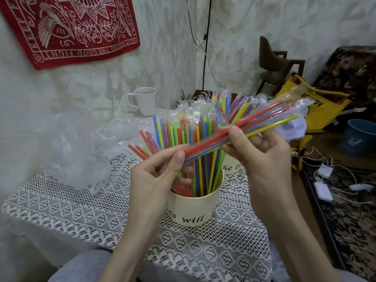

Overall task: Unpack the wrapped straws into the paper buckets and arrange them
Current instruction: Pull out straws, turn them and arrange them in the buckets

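Item 1, your left hand (154, 176): thumb on top, fingers (186, 170) curled beneath, pinching the lower end of a bundle of wrapped straws (240, 129). The bundle crosses from between thumb and fingers up and to the right.

Item 2, your right hand (262, 155): thumb and fingers clamped on the same bundle near its middle, thumb tip on the upper side, remaining fingers folded under. The bundle's far end, in clear crinkled wrapping, sticks out well past this hand toward the upper right.

Item 3, bundle contents: red, blue and yellow-green straws, held tilted above the near paper bucket (193, 208), not touching it.

Item 4, near paper bucket: cream, printed lettering, standing upright on the bench (71, 210) directly below your hands. It holds many straws (183, 129), red, blue, green and yellow, fanned outward, most with wrapping at the tips.

Item 5, second paper bucket (232, 165): just behind and right of the first, largely hidden by your right hand.

Item 6, bench cover: white lace cloth.

Item 7, clear plastic wrapping (81, 151): heaped on the bench to the left.

Item 8, white mug (145, 100): upright at the far edge of the bench.
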